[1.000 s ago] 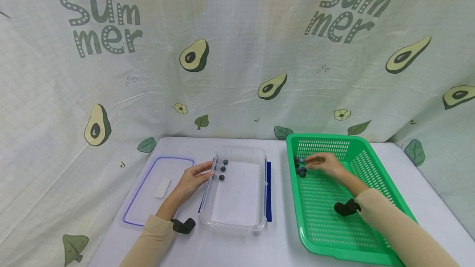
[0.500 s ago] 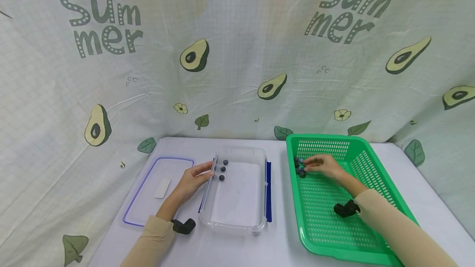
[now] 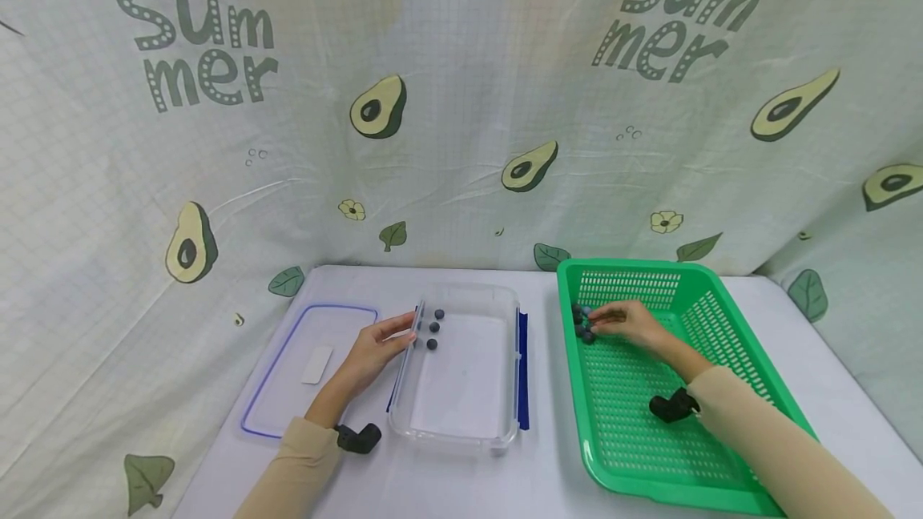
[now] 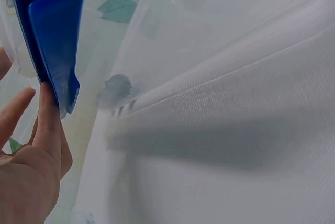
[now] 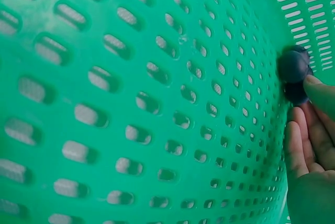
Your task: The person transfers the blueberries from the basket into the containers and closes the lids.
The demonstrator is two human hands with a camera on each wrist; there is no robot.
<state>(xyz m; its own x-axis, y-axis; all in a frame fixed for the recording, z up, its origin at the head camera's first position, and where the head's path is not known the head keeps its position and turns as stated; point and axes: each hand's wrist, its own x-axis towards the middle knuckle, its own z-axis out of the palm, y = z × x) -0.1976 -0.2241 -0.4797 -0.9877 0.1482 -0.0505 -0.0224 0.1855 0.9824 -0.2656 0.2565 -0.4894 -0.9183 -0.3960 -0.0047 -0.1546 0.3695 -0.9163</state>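
My left hand (image 3: 375, 351) touches the left side of a clear plastic container (image 3: 461, 440) with nearly straight fingers. In the left wrist view its fingertips meet the blue latch flap (image 4: 57, 41). Three dark blueberries (image 3: 434, 327) lie in a row inside the container, near its left wall. On the right, my right hand (image 3: 630, 322) reaches into a green basket (image 3: 587, 439), among several blueberries (image 3: 579, 312) by the left wall. Seen from the right wrist, thumb and fingertips pinch a dark blueberry (image 5: 297, 93), with another blueberry (image 5: 293, 66) just above; the hand partly hides the cluster.
Left of the container lies a clear lid (image 3: 277, 391) with a blue seal, a small white rectangle (image 3: 317, 364) on it. A navy latch flap (image 3: 522, 375) sticks out on the container's right. A patterned curtain (image 3: 447, 102) hangs behind the white table (image 3: 548, 471).
My right fingertips have closed in slightly on the blueberries by the basket's left wall. The left hand, the container and its three blueberries have stayed put.
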